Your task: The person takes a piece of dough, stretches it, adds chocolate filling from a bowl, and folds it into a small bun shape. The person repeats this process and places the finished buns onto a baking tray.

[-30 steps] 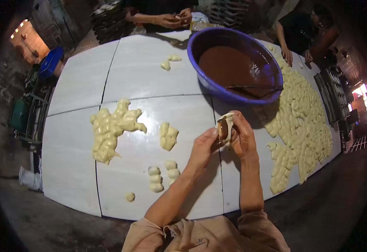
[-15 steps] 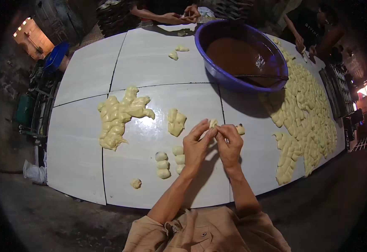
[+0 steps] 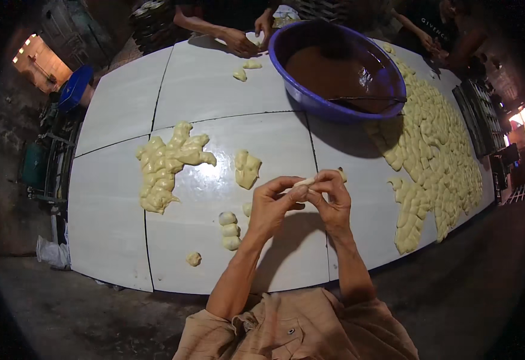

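Above the white table, my left hand (image 3: 272, 203) and my right hand (image 3: 333, 201) meet, thumbs and fingers pinching one small piece of pale yellow dough (image 3: 303, 183) between them. Three rounded dough balls (image 3: 230, 230) sit in a short row left of my left wrist; another dough piece (image 3: 247, 209) is mostly hidden behind that hand. Just beyond my right fingers a dough piece with a dark spot (image 3: 342, 174) shows in part. A flattened dough slab (image 3: 247, 169) lies past my left hand, and a small dough lump (image 3: 194, 258) rests nearer the table's front edge.
A joined dough mass (image 3: 161, 165) lies to the left. Many dough pieces (image 3: 436, 138) cover the table's right side. A purple basin (image 3: 295, 90) of brown paste, with a dark stick across it, stands at the back. Co-workers' hands (image 3: 238, 42) work at the far edge.
My hands have spread slightly apart and the dough between them shows longer. At the far edge, a co-worker's hands have come down toward the table. The view has shifted a little.
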Available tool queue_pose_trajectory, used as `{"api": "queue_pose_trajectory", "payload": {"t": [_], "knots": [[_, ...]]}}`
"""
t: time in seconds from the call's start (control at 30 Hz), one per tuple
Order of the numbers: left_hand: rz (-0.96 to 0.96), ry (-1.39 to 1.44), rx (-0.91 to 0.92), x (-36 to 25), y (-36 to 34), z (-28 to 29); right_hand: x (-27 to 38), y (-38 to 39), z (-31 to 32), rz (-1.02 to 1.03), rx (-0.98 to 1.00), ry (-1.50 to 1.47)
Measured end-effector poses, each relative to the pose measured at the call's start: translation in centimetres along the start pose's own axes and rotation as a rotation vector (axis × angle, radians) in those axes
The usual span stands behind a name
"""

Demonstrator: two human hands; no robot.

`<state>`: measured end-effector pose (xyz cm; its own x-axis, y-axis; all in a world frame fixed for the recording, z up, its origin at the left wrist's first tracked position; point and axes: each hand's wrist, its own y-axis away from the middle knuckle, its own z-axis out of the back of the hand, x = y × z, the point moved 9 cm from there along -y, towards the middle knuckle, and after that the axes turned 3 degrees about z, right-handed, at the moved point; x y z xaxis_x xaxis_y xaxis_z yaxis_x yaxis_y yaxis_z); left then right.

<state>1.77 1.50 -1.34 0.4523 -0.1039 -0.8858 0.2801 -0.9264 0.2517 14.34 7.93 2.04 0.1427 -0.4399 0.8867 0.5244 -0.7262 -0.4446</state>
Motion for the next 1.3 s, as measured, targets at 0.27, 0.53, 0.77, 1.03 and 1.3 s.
{"api": "queue_pose_trajectory", "payload": {"t": [0.27,0.53,0.77,1.03,1.3], "knots": [[0.049,0.022,0.022,1.7,1.7,-0.1,-0.3,1.3,-0.4,0.047,-0.176,0.161],[0.152,-0.294,-0.012,3.1,3.2,2.7,2.2,2.8,-2.4,-0.025,0.099,0.283],[0.060,-0.643,-0.412,-0.8,5.7,10.0,-3.0,7.7,-4.4,-0.354,0.504,0.553],[-0.042,-1.051,-0.513,-2.8,-0.6,13.6,-6.3,-1.9,-6.5,-0.450,0.226,0.402],[-0.394,-1.353,-0.188,-2.7,-7.6,11.9,-9.8,-6.8,-13.0,-0.096,0.359,0.703]]}}
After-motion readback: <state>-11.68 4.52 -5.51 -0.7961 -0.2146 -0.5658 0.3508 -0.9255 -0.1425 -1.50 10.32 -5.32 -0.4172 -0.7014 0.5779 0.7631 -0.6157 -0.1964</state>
